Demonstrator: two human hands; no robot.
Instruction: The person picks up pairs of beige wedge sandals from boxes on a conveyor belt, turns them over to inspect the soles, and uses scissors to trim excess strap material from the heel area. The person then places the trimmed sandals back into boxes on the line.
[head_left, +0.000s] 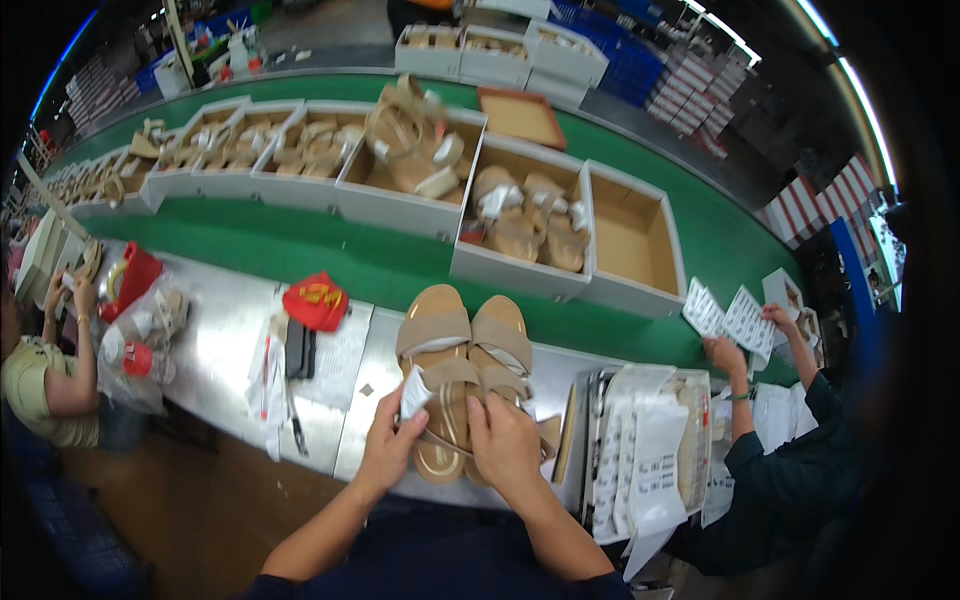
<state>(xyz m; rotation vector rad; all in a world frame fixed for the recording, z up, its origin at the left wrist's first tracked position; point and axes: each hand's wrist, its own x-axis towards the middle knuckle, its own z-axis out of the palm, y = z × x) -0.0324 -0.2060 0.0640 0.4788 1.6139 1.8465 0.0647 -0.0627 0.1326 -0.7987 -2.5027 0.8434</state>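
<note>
A pair of tan sandals lies side by side before me, toes pointing away, over the metal worktable (pixel 350 440). My left hand (pixel 388 445) grips the ankle strap of the left sandal (pixel 437 335) along its outer side. A crumpled piece of white paper (pixel 414 393) sticks up by the left thumb. My right hand (pixel 507 440) is closed on the straps between the left sandal and the right sandal (pixel 500 338), thumb on top. The fingers beneath are hidden.
Grey shoe boxes (pixel 625 240) line a green conveyor belt (pixel 390 250), several holding sandals. A red cloth item (pixel 315 302) and black case (pixel 299 350) lie left. Label sheets (pixel 650 470) are stacked right. A co-worker's hands (pixel 725 355) hold sheets; another person (pixel 60 370) sits left.
</note>
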